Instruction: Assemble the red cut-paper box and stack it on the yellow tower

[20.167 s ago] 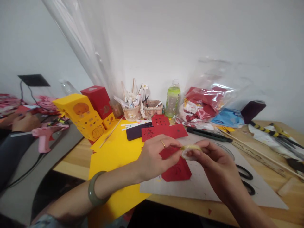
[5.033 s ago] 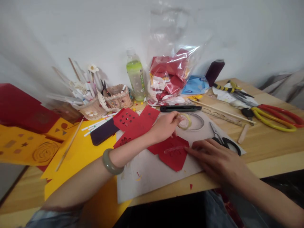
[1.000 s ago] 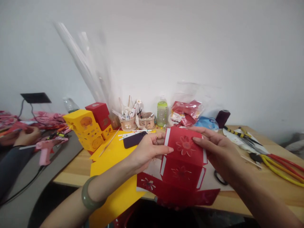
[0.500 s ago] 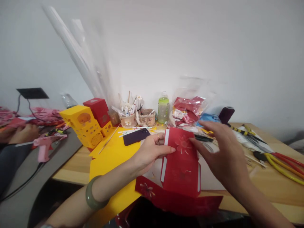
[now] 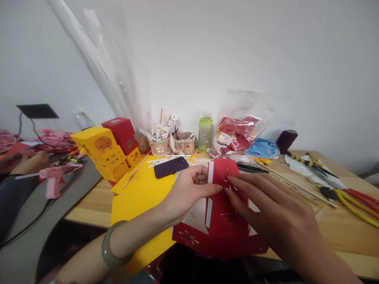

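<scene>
My left hand (image 5: 189, 191) grips the left edge of a red paper cutout (image 5: 229, 223), thumb on its face and fingers curled behind. The cutout has flower-shaped cuts and white strips along its folded edges. Over its right side lies my right hand (image 5: 269, 201), thumb and fingertips close together at the upper flower cut; whether they pinch the paper there is hidden. Yellow card sheets (image 5: 142, 201) lie under my left forearm. A dark phone (image 5: 170, 167) rests on them just beyond my left hand.
A yellow box (image 5: 102, 152) and a red box (image 5: 121, 136) stand at the left. Behind are baskets of pens (image 5: 160, 148), a green bottle (image 5: 205, 132) and a bag of red scraps (image 5: 237, 134). Pliers (image 5: 315, 167) lie right. Another person's hands work beside a pink glue gun (image 5: 53, 181).
My right hand has come down and left onto the cutout's upper flower, its fingers drawing together. The cutout's top now bends over, and my left hand still holds its edge.
</scene>
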`<action>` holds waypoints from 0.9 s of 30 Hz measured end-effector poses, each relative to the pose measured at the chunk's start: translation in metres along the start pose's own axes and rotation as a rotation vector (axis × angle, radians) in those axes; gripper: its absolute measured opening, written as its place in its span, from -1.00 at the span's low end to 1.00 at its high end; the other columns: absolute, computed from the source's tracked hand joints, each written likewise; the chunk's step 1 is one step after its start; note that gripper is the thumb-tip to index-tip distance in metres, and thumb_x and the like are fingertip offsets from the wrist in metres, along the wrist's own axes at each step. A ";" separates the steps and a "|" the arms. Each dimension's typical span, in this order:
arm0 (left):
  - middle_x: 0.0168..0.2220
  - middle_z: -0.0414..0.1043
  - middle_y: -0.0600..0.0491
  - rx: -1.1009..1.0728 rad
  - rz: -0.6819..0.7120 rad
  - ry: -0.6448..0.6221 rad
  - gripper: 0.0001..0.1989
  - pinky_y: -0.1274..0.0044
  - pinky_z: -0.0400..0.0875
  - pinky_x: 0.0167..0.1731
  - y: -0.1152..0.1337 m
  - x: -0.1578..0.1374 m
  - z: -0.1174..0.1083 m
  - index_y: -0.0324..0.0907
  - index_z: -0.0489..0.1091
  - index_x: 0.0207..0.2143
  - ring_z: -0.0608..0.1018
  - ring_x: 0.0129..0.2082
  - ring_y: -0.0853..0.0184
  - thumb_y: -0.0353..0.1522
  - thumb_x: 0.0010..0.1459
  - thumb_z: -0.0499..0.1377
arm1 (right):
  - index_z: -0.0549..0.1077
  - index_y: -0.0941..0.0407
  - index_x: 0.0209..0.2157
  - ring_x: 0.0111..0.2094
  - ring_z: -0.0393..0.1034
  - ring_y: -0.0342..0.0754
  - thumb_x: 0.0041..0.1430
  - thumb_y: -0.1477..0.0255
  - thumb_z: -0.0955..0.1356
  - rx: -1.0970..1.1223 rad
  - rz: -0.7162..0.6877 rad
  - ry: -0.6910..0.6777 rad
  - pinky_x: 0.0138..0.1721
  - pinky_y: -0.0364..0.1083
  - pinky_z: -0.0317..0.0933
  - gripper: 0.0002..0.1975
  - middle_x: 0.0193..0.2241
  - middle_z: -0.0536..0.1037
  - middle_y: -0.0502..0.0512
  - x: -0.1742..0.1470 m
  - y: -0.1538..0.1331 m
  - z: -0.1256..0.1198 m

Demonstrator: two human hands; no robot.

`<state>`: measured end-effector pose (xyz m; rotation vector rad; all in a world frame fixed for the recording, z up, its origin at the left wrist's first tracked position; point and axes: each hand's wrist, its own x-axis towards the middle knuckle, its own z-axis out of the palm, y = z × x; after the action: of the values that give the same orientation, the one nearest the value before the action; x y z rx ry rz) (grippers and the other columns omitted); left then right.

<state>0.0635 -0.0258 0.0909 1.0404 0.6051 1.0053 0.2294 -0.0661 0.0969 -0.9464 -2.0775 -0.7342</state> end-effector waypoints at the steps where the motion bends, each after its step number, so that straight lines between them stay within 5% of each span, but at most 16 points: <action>1: -0.41 0.55 0.06 0.019 0.002 0.009 -0.81 0.57 0.40 -0.29 0.000 -0.001 0.000 -0.27 0.46 -0.38 0.53 -0.42 0.43 -0.50 -0.14 0.33 | 0.35 0.13 -0.16 -0.34 0.47 -0.01 0.20 0.52 0.30 0.003 -0.013 -0.004 -0.29 -0.03 0.37 -0.85 -0.32 0.59 0.14 -0.001 0.000 -0.001; 27: -0.43 0.55 0.05 -0.004 -0.011 0.040 -0.81 0.60 0.41 -0.35 0.001 -0.006 0.005 -0.29 0.44 -0.42 0.53 -0.45 0.44 -0.48 -0.15 0.36 | 0.48 0.32 -0.29 -0.37 0.53 0.07 -0.01 0.63 0.45 -0.117 -0.139 0.161 -0.30 -0.01 0.40 -0.81 -0.37 0.63 0.29 -0.008 -0.005 0.004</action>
<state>0.0639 -0.0333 0.0933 1.0142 0.6402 1.0196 0.2273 -0.0693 0.0875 -0.7832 -1.9896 -0.9815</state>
